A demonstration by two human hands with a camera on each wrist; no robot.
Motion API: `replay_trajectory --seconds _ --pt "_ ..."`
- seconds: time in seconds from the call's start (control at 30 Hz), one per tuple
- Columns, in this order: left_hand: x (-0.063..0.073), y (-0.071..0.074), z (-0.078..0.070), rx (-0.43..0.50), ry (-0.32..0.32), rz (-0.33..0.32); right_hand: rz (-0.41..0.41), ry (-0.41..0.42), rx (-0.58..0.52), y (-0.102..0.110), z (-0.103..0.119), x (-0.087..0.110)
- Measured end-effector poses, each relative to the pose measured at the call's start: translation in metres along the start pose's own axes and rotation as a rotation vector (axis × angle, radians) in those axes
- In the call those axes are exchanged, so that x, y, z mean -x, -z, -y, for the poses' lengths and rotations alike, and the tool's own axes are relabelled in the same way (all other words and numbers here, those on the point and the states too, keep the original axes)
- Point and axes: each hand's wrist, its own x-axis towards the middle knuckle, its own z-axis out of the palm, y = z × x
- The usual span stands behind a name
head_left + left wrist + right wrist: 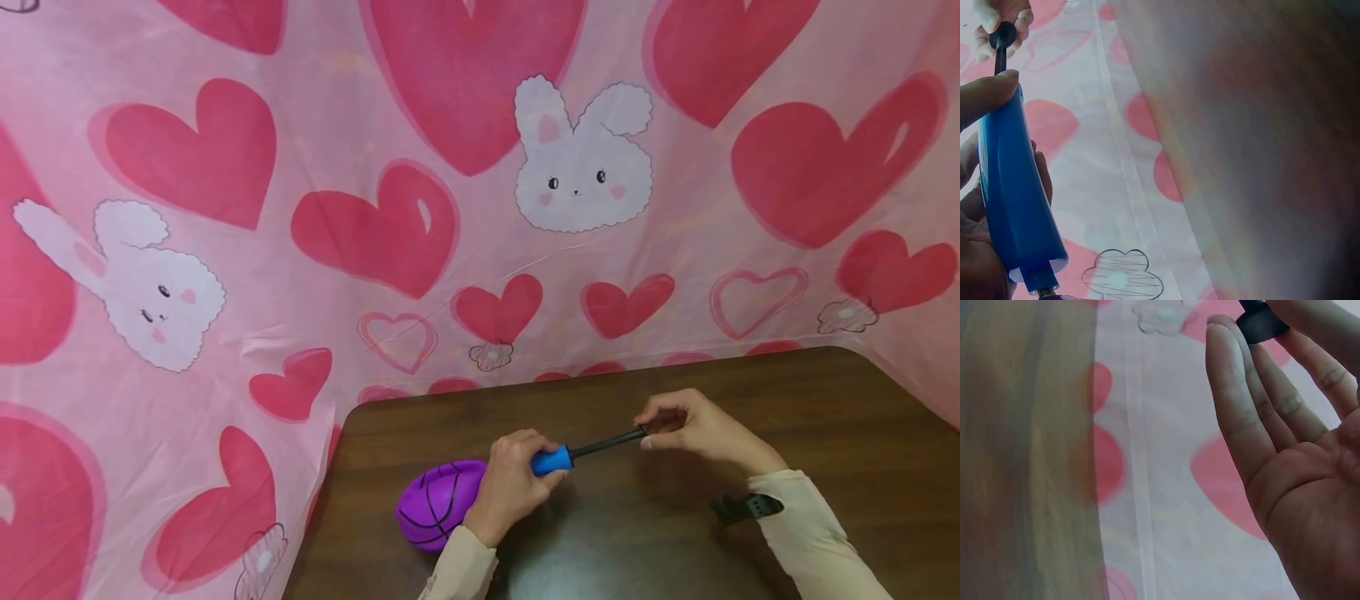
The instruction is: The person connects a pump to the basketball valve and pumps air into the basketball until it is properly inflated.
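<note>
A blue hand pump (552, 461) with a black rod (609, 442) drawn out of it lies across the middle of the head view. My left hand (517, 475) grips its blue barrel, the thumb lying along it in the left wrist view. The rod's black end knob (1262, 325) is pinched between the thumb and fingers of my right hand (697, 429). Left of the left hand, a purple ball with black lines (438, 504) sits on the table, its upper side looking dented. A metal tip (1044, 292) at the barrel's lower end meets something purple; the exact joint is cut off.
Both hands work above a dark brown wooden table (630, 542) with rounded corners. Behind and to its sides hangs a pink cloth (337, 108) printed with hearts and rabbit faces. A dark strap (746, 507) is on the right wrist.
</note>
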Motion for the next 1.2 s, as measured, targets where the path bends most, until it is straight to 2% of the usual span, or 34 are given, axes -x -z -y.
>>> replay_trajectory --seconds 0.17,0.4,0.63,0.8,0.93,1.2 --pt "0.002 0.000 0.000 0.010 0.006 0.006 0.010 -0.012 -0.007 0.007 0.000 0.002" --pt "0.003 -0.002 0.000 0.034 0.030 0.014 -0.015 -0.007 -0.022 0.000 -0.001 0.001" --pt "0.003 -0.003 -0.003 0.045 0.052 0.019 -0.032 0.040 -0.011 -0.026 -0.001 -0.008" --pt "0.002 -0.005 -0.004 0.010 0.013 0.005 -0.055 0.109 -0.013 -0.052 -0.004 -0.017" --pt "0.002 -0.006 -0.005 -0.013 -0.006 0.018 -0.053 0.151 -0.009 -0.068 -0.006 -0.021" --pt "0.001 -0.005 -0.004 0.015 0.032 0.026 -0.079 0.140 -0.003 -0.075 -0.002 -0.025"
